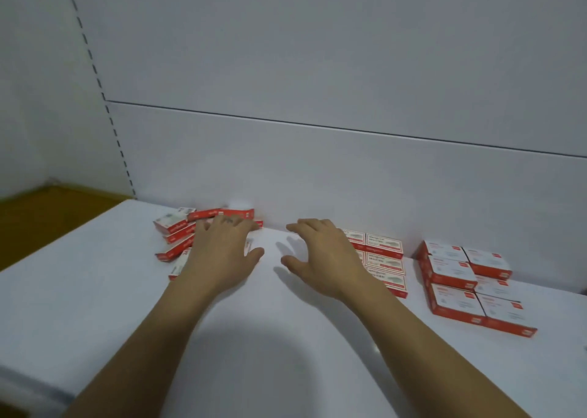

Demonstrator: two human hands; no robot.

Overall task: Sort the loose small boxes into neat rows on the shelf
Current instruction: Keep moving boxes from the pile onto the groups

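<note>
Both hands are open, with the fingers spread and nothing held in them. The left hand (222,252) is palm down over the right part of a loose pile of small boxes (176,236), and its fingertips reach to the boxes at the back of the pile. I cannot tell if the palm presses on the boxes or only covers them. The right hand (324,258) is also palm down, a little above the white shelf (95,290); its shadow falls on the bare surface between the two hands. Its outer side hides the left edge of the neat rows (385,258).

The loose small boxes are red and white. They lie at different angles, some leaning on each other, close to the back panel (317,68). The neat rows have the same kind of boxes, lying flat, side by side and touching. Further right, apart from these rows, stands a group of bigger red and white boxes (454,274), stacked and in order.

At the left of the back panel runs a slotted upright (104,100). Beyond the left end of the shelf a brown surface (47,217) is visible.
</note>
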